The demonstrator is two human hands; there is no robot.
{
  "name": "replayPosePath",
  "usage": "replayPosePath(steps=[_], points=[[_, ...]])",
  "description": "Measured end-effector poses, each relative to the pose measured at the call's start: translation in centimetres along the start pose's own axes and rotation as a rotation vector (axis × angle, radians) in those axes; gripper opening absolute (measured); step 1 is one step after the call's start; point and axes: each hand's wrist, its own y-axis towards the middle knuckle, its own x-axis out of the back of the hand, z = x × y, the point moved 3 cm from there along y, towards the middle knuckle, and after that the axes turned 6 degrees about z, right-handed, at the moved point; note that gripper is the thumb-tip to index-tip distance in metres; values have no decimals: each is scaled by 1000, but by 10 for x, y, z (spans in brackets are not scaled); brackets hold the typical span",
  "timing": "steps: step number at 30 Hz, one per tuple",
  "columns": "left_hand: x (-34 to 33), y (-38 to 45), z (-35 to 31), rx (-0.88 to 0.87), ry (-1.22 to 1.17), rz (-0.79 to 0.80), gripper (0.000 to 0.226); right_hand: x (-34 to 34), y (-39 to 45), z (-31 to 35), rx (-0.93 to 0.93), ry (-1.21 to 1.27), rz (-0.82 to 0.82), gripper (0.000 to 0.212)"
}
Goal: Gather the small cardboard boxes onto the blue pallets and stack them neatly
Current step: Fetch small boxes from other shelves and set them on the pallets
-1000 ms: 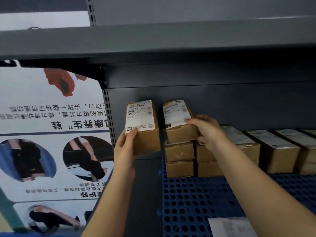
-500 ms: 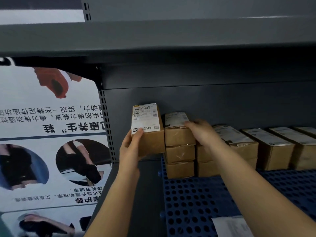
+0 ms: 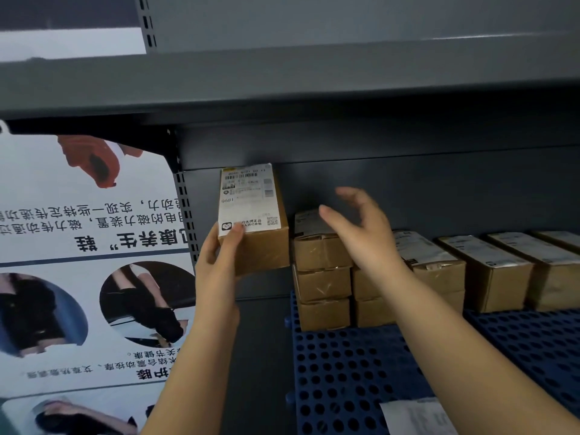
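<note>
My left hand grips a small cardboard box with a white label facing me, held in the air just left of a stack of three boxes. That stack stands at the left back corner of the blue perforated pallet. My right hand hovers with fingers spread over the top of the stack and touches nothing. A second stack sits right beside the first, partly hidden by my right forearm. More labelled boxes stand in a row further right on the pallet.
A grey metal shelf hangs low overhead, with the dark back panel close behind the boxes. A printed poster fills the left side. A white paper sheet lies on the pallet's near edge.
My right hand set its box on top of the left stack, then let go and lifted with fingers spread. The left hand kept its box and raised it slightly toward the stack.
</note>
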Motion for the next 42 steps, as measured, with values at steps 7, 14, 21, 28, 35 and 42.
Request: replayPosePath(steps=[7,14,21,28,35,42], points=[[-54,-29,-21,-99,91,137,72,15,-19,14,77,335,233,60],[-129,-55,-16,-137,268,242,77,93,-25,-9,61,430,103,47],[-228,-78,12,-137,315,337,55,193,-31,-45,12,476,25,26],[-304,-81,57,-43,383,379,57,268,-20,-94,-120,475,23,17],[-341,-66,89,34,473,340,53,295,-2,-135,-247,444,87,20],[-360,-48,110,98,571,364,48,294,19,-166,-354,422,119,27]])
